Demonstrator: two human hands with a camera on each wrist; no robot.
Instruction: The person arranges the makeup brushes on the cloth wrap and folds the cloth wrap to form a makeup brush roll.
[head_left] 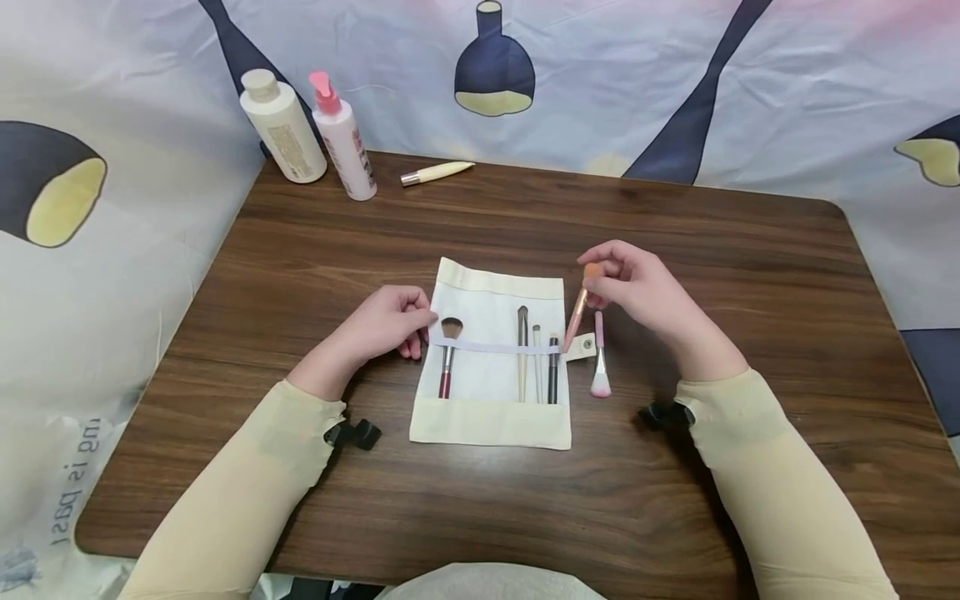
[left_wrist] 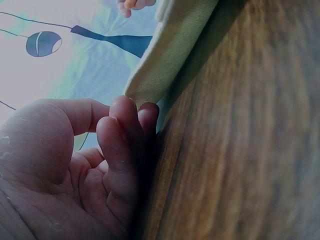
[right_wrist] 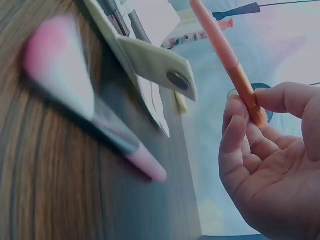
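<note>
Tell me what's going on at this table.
A person is handling makeup brushes, with a cream cloth pouch spread open on the wooden table. The right grip holds a pink-and-orange brush by its orange end, its other end near the pouch's right edge. The left grip holds the pouch's left edge. Four brushes sit under the elastic band; a pink-handled brush lies on the table, right of the pouch.
</note>
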